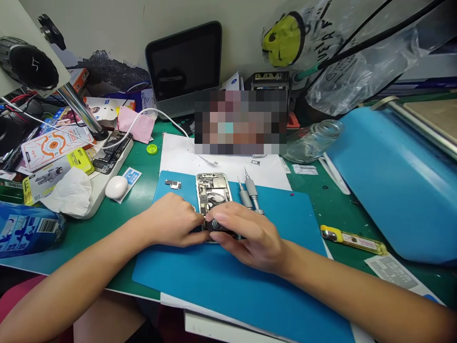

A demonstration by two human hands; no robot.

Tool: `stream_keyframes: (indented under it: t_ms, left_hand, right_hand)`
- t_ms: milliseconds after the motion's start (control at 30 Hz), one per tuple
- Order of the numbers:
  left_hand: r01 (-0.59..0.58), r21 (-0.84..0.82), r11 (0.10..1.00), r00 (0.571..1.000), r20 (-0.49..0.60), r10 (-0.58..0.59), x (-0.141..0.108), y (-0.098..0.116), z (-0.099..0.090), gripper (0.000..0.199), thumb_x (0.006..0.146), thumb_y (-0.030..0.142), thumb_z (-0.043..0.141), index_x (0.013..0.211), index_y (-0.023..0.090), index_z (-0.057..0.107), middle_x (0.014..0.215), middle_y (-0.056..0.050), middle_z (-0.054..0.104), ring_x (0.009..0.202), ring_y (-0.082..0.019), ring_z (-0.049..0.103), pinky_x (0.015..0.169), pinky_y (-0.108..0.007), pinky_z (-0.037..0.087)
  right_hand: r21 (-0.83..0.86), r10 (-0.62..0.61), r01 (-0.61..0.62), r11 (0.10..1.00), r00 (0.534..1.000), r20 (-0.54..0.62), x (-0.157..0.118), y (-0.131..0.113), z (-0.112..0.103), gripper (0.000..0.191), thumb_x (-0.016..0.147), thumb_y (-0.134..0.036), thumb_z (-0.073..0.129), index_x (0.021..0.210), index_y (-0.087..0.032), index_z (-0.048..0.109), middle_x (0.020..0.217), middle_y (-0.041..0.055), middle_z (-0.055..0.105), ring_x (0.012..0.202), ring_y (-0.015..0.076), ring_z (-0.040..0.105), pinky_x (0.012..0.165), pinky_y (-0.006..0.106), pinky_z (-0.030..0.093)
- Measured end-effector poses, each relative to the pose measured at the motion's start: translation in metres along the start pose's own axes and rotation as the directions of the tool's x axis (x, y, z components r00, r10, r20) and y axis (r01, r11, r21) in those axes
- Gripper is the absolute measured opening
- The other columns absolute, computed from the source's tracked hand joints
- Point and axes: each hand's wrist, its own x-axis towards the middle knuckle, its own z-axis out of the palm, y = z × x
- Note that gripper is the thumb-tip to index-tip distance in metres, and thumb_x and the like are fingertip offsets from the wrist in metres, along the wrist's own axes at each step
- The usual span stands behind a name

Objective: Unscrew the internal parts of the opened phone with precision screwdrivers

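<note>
at the far left of the green tabletop, a glossy blue plastic packet bulges near a crumpled white tissue, soft and deeply creased. next comes a smooth, rounded white case, resting partly on a printed card. a little farther right, a small metal part, flat and irregular in outline, lies on the smooth, matte blue mat.

just nearer the person is the left hand, palm down, its thumb and forefinger brought close together at the left side of the opened phone; whether they pinch anything i can't tell, as the spot is small and partly covered. the phone lies flat on the mat, its long axis running away from the person, with the upper end showing past the fingers and the lower part hidden under them. so its visible length lies beyond the fingers, between the two hands and slightly right of the left one. both hands are at its near part, the left at its side and the right reaching over it. inside the pale rim are dark boards and silvery metal plates.

the right hand curls its fingers around a dark rounded piece marked with curved lines. beyond it, two slim grey screwdrivers with ridged metal handles lie side by side, then a clear glass jar and a yellow cutter.
</note>
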Motion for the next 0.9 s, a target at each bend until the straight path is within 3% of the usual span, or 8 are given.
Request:
stream_keyframes:
  t_ms: [200,400,567,900]
  left_hand:
    - [-0.01,-0.001,1.0,1.0,-0.027,0.01,-0.0007,0.0007,0.0018,0.049,0.095,0.045,0.052,0.054,0.018,0.055,0.047,-0.004,0.057,0.038,-0.014,0.048,0.045,-0.03,0.016]
    - [-0.024,-0.002,1.0,0.999,-0.042,0.024,-0.0011,0.0,-0.0002,0.055,0.098,0.051,0.048,0.056,0.018,0.056,0.046,-0.004,0.056,0.037,-0.013,0.047,0.045,-0.031,0.014]
    - [-0.028,0.011,1.0,1.0,-0.012,0.028,-0.0018,-0.0009,-0.0031,0.055,0.097,0.053,0.049,0.056,0.018,0.059,0.048,-0.005,0.059,0.038,-0.014,0.048,0.046,-0.031,0.011]
    - [-0.02,0.019,1.0,1.0,-0.001,0.02,-0.0016,-0.0009,-0.0013,0.057,0.098,0.054,0.047,0.058,0.017,0.061,0.05,-0.006,0.061,0.038,-0.014,0.047,0.047,-0.031,0.011]
  right_hand:
    - [0.072,0.019,-0.018,0.997,1.0,-0.003,0.0024,-0.0056,0.0013,0.053,0.094,-0.005,0.049,0.145,-0.013,0.04,0.101,0.0112,0.072,0.1,0.0196,0.071,0.084,0.035,0.063]
    - [0.057,0.049,-0.048,0.997,0.999,-0.01,-0.0007,-0.0025,0.0028,0.053,0.095,-0.009,0.051,0.146,-0.018,0.04,0.101,0.0096,0.071,0.09,0.0181,0.069,0.077,0.033,0.063]
    - [0.102,0.057,-0.058,0.993,0.998,0.011,0.0021,-0.0038,0.0016,0.052,0.094,-0.004,0.046,0.145,-0.015,0.04,0.09,0.0074,0.068,0.092,0.019,0.069,0.08,0.035,0.062]
    - [0.085,0.035,-0.034,0.996,0.999,-0.01,0.0029,-0.0019,0.0018,0.052,0.092,-0.004,0.05,0.143,-0.014,0.042,0.098,0.0105,0.067,0.093,0.0196,0.067,0.08,0.036,0.06]
